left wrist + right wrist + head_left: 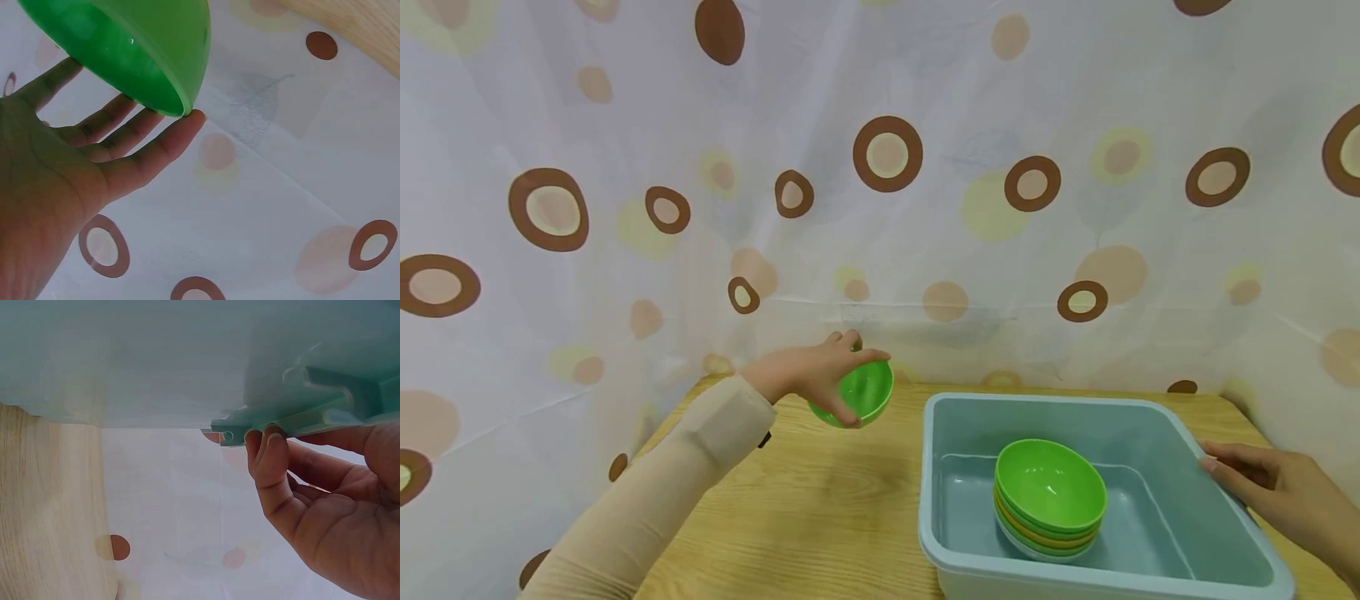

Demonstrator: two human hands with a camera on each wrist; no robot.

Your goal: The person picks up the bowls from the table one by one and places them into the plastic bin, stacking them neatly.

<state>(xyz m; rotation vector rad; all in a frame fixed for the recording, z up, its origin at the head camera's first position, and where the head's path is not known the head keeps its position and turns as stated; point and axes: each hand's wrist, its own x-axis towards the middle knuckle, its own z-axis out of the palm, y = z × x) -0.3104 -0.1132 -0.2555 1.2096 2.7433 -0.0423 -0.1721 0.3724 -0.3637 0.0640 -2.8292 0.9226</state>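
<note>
My left hand (822, 368) grips a green bowl (871, 390) by its rim, left of the basin and over the table. The thumb lies on the near side of the rim and the fingers on the far side. In the left wrist view the bowl (169, 44) is tilted, its rim against the fingertips. My right hand (1288, 487) holds the right rim of a light blue plastic basin (1150, 568); the right wrist view has its fingers (275, 462) curled up under that rim. Inside the basin stands a stack of nested bowls (1048, 492), green on top, with yellow, green and white edges below.
The basin stands on a wooden table (775, 517), toward its right side. A pale curtain-like sheet (820, 100) with brown and beige circles hangs behind the table and along both sides. A small black object (764, 439) shows beside the left sleeve.
</note>
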